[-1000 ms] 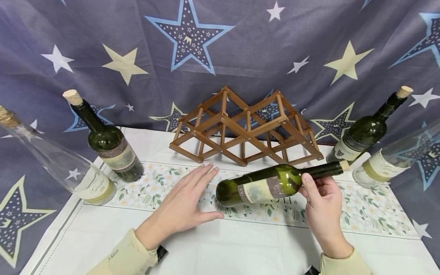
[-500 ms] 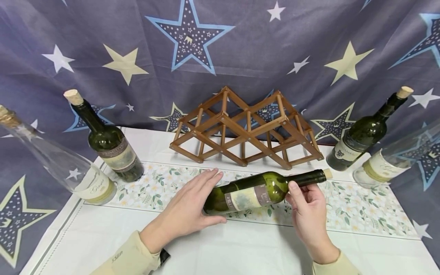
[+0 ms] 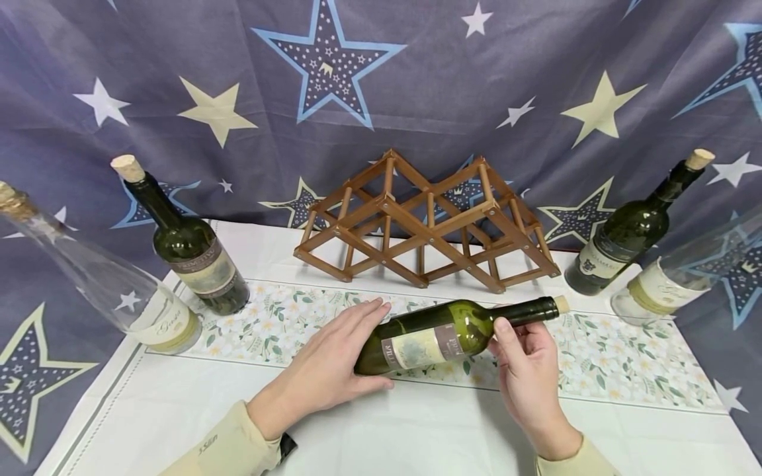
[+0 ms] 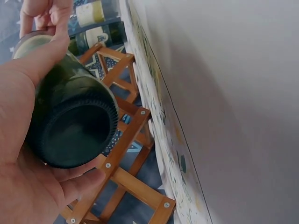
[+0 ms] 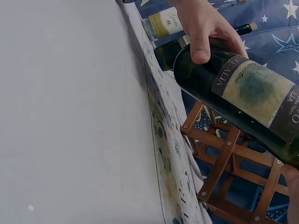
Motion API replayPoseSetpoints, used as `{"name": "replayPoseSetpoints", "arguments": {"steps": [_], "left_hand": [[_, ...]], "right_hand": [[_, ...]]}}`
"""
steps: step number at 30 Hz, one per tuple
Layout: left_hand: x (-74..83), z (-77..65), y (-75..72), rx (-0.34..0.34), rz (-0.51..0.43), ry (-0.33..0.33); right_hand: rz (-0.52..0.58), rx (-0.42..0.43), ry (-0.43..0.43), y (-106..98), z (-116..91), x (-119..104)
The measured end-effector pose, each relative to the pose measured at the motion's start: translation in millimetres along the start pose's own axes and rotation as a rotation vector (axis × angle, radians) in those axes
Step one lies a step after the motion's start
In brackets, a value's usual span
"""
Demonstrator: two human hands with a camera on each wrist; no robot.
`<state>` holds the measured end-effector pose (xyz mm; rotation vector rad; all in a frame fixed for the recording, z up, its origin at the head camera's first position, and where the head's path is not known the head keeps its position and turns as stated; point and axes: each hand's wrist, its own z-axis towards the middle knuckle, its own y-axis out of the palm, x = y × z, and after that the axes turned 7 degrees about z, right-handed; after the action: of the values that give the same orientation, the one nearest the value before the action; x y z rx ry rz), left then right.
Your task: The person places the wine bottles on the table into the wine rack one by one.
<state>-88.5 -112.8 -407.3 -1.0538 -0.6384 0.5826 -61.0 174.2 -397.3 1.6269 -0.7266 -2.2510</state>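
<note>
A green wine bottle (image 3: 425,340) with a cork lies nearly level between my hands, its neck toward the right and slightly up. My left hand (image 3: 330,357) holds its base end, with thumb and fingers on opposite sides. In the left wrist view, the bottle's dark ribbed base (image 4: 77,130) faces the camera. My right hand (image 3: 530,377) grips the neck near the shoulder, the thumb on the near side. Behind the bottle stands a brown wooden wine rack (image 3: 431,241), its diamond-shaped slots holding no bottles.
On the left stand a corked green bottle (image 3: 205,268) and a clear bottle (image 3: 169,324). Another green bottle (image 3: 631,238) and a clear bottle (image 3: 657,291) stand on the right. A floral runner crosses the white tablecloth (image 3: 428,436). A star-patterned curtain (image 3: 440,86) hangs behind.
The bottle and right hand have moved left and slightly toward me. My left hand, earlier apart from the bottle's base, now holds it. Rack and standing bottles have not moved.
</note>
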Motion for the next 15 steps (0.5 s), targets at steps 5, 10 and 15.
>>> {"name": "replayPoseSetpoints", "arguments": {"steps": [5,10,15], "left_hand": [[-0.1,-0.2,2.1,-0.005,-0.022,-0.012],[-0.5,0.1,2.0,0.009,-0.029,-0.007],[-1.2,0.4,1.0,0.023,-0.033,0.007]], "right_hand": [[0.029,-0.010,0.008,0.8,-1.1,0.2],[0.068,-0.039,0.016,0.1,-1.0,1.1],[0.061,-0.061,0.034,-0.6,-0.5,0.8]]}}
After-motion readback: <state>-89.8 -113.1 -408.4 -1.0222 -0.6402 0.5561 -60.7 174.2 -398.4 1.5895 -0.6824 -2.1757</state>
